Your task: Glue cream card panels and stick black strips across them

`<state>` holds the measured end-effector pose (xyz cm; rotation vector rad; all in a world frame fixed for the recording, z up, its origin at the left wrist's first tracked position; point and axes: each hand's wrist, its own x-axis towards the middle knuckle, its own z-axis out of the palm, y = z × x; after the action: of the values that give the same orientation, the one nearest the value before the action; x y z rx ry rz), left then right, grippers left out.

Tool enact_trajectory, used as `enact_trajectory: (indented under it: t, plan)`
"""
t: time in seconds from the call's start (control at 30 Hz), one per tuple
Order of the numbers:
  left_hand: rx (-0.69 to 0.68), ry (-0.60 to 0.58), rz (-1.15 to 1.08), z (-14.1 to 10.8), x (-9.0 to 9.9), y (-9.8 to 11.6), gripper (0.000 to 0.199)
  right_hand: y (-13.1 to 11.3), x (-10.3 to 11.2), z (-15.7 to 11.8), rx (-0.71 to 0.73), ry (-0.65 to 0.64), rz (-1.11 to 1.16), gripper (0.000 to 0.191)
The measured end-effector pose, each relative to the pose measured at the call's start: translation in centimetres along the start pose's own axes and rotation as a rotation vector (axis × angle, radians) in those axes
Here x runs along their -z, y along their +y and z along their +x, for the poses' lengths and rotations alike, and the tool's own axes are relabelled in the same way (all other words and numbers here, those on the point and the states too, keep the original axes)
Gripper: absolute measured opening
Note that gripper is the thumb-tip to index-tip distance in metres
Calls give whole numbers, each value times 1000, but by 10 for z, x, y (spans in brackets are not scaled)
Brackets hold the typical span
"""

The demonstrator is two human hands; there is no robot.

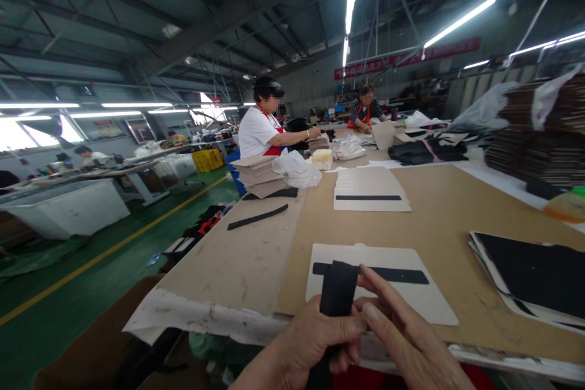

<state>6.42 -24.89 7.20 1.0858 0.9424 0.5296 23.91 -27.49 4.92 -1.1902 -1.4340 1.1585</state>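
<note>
My left hand [315,332] is closed round a black strip [339,289], perhaps several layers thick, held upright near the table's front edge. Beside it, my right hand [404,329] has its fingers stretched out and apart. Its index fingertip is at the strip's right edge, and its thumb lies close to my left thumb. Behind both hands a white board [429,301] lies on the table with a black band [402,275] across it, partly covered by the held strip. Farther back is a fanned stack of white boards [372,180], the front one bearing a similar black band.
A loose black strip [257,217] lies on the table [247,268] at left, near stacked grey boards [260,173] and a plastic bag [299,169]. Black panels [539,268] lie at right. Two co-workers stand beyond, one in a white shirt [253,132].
</note>
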Motion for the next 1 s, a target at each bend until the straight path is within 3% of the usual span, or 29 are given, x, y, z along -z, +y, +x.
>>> enact_trajectory:
  t: [0.23, 0.47, 0.53, 0.67, 0.8, 0.9, 1.0]
  plan:
    - [-44, 42, -47, 6, -7, -10, 47, 1, 2, -3, 23, 16, -50, 68]
    - [-24, 78, -75, 11, -15, -9, 52, 14, 5, -8, 170, 259, -128, 49]
    - [-20, 92, -100, 13, -20, -10, 51, 13, 3, -10, 126, 277, -18, 40]
    - [-18, 82, -67, 11, -26, -16, 50, 12, -11, -16, -56, 102, 319, 35]
    - [-3, -58, 108, 0, -17, -18, 52, 20, -21, -22, -193, 25, 603, 36]
    - [-5, -151, 280, -16, -2, -9, 39, 21, -4, -19, -161, 167, 682, 33]
    - [-9, -107, 528, -34, 12, 10, 26, 11, 35, -9, -96, 383, 700, 24]
